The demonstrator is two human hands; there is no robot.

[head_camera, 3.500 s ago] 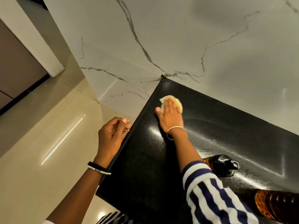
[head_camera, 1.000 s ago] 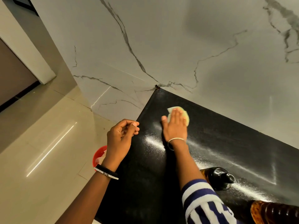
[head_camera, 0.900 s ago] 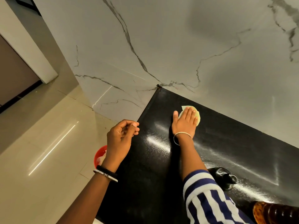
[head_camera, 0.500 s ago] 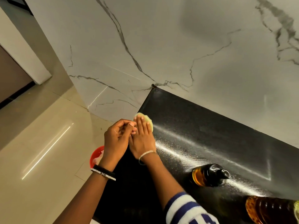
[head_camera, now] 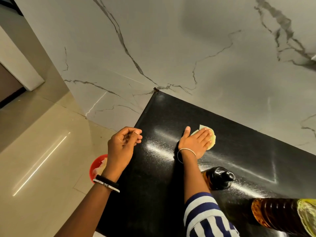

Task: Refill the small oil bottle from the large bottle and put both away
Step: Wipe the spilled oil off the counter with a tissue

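**Counter wiped beside the two oil bottles**

A glossy black rectangular countertop [head_camera: 239, 151] is shown from above, set against a white marble-veined wall [head_camera: 171, 48]. The right hand [head_camera: 195, 142] is laid flat, fingers extended and together, palm pressed on a pale yellow-green wiping cloth [head_camera: 211, 135] that shows beyond the fingertips at about 1 o'clock from the wrist. No curled grasp is seen; the cloth is held down by pressure alone. The left hand [head_camera: 122, 147] is held loosely curled over the counter's left edge, at 9 o'clock from the right hand, thumb near the fingertips; nothing is seen in it, though the inside of the curl is partly hidden.

The small amber oil bottle with a black pouring cap [head_camera: 218, 178] stands on the counter at about 5 o'clock from the right hand, just beside the forearm in its blue-and-white striped sleeve [head_camera: 205, 218]. The large ribbed amber oil bottle [head_camera: 280, 216] is seen at the frame's lower right, at 4 o'clock from the small one and apart from it; its top is cut off by the frame. A red round bin [head_camera: 95, 166] is seen on the floor below the left wrist.

The step in hand is judged to be a clean-up of the counter, with both bottles not yet put away. The next move would call for the cloth to be released and each bottle to be gripped firmly, since oily surfaces may be slippery.
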